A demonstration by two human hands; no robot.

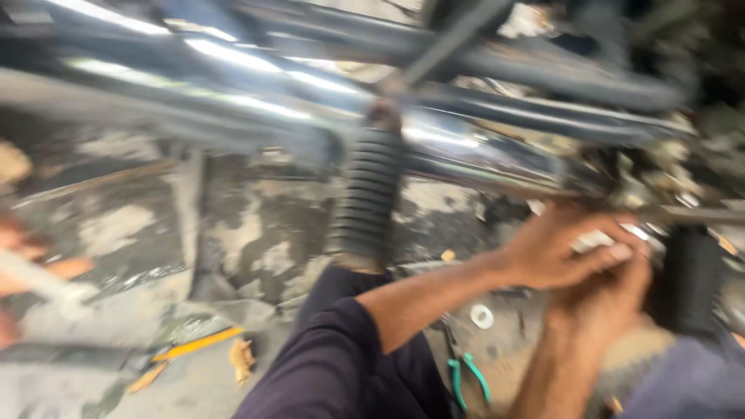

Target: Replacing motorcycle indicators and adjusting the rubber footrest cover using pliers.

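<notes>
Both hands are up at the right end of the motorcycle frame, and the picture is badly smeared by motion. The left hand (555, 248) reaches in from a dark sleeve, fingers curled narrow around a small pale metal part (594, 240) near the chrome exhaust pipe (473, 155). The right hand (609, 299) comes up from below and presses against the left, fingers folded close; whether it grips the same part I cannot tell through the blur. A ribbed black rubber footrest (365, 202) hangs down from the frame just left of the hands, and a second dark rubber piece (691, 279) stands just right of them. Down on the stained concrete floor (256, 233), green-handled pliers (466, 376) lie beside the left forearm, a small white washer (482, 316) near them, a yellow strip (198, 344) further left. No package or label can be made out.
</notes>
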